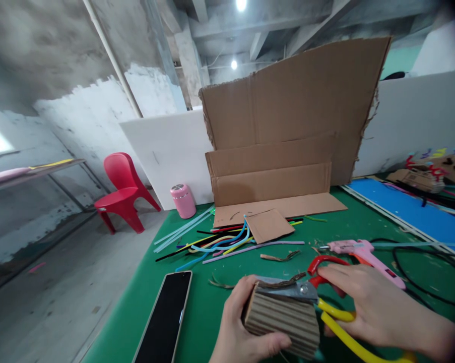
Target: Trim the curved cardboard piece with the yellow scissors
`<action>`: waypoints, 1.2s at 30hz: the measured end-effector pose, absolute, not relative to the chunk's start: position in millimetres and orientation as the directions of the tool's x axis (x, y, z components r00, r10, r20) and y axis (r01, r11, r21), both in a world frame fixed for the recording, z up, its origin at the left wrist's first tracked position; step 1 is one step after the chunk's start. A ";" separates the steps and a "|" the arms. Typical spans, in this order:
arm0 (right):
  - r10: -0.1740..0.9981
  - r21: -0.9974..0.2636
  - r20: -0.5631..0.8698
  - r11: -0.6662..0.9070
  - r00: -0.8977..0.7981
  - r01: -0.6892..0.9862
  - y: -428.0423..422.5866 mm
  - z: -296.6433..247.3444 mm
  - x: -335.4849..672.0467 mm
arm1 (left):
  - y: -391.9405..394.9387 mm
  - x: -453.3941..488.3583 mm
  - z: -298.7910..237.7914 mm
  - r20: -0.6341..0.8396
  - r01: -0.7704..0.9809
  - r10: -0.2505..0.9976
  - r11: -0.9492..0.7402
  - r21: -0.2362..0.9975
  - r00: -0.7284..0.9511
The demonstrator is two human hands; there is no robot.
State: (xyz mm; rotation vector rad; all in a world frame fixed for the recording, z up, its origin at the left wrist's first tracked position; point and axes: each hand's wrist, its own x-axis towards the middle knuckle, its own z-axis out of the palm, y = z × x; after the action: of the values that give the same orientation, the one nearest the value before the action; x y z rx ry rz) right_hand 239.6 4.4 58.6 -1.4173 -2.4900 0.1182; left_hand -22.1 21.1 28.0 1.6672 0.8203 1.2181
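My left hand [246,322] grips a block of corrugated cardboard [283,320], thumb on the ridged face, near the table's front. My right hand [367,297] is closed round scissors [306,289] with a red loop and yellow handle parts. Their blades lie along the block's upper edge, where a thin torn strip of brown cardboard [283,284] shows. Whether the blades are parted is hard to see. Just beyond my right hand lies a pink glue gun [367,254] with a clear glue stick in its back.
A phone [165,317] lies on the green table [125,322] at left. Behind are colored pipe cleaners [227,242], a cardboard square [270,225], clear sticks [185,229] and a pink canister [183,200]. Large cardboard [295,101] stands at the back; a black cable [431,287] curls at right.
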 end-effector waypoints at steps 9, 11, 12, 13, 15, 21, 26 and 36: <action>0.844 -0.141 0.285 0.506 -0.455 0.851 4.1 55.0 239.5 | 20.5 -22.0 23.3 0.349 0.030 0.896 -0.371 0.928 0.275; 0.816 -0.094 0.364 0.511 -0.449 0.854 4.3 56.2 238.8 | 19.3 -21.8 19.2 0.314 0.060 0.910 -0.341 0.938 0.272; 0.808 -0.084 0.379 0.515 -0.451 0.853 4.4 57.4 238.2 | 18.7 -21.9 15.8 0.294 0.082 0.916 -0.326 0.942 0.271; 0.810 -0.086 0.373 0.516 -0.453 0.852 4.5 58.9 237.6 | 18.3 -22.0 11.9 0.278 0.104 0.921 -0.316 0.943 0.273; 0.833 -0.117 0.327 0.504 -0.446 0.856 4.4 62.6 236.4 | 18.0 -22.6 3.4 0.269 0.138 0.924 -0.314 0.939 0.272; 0.887 -0.214 0.177 0.457 -0.426 0.863 3.9 69.7 232.6 | 20.0 -22.6 -3.6 0.318 0.160 0.912 -0.366 0.917 0.260; 0.859 -0.211 0.225 0.505 -0.461 0.837 6.2 64.4 232.7 | 21.3 -21.3 12.7 0.301 0.125 0.892 -0.359 0.925 0.336; 0.831 -0.142 0.238 0.541 -0.502 0.829 7.1 63.2 235.8 | 19.4 -23.2 12.3 0.274 0.110 0.911 -0.321 0.941 0.309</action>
State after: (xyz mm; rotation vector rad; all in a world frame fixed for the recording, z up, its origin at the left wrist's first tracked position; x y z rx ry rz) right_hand 235.8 7.1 63.2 -1.3833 -2.5036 0.0138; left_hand -23.2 19.4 12.3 1.6760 0.9357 1.1177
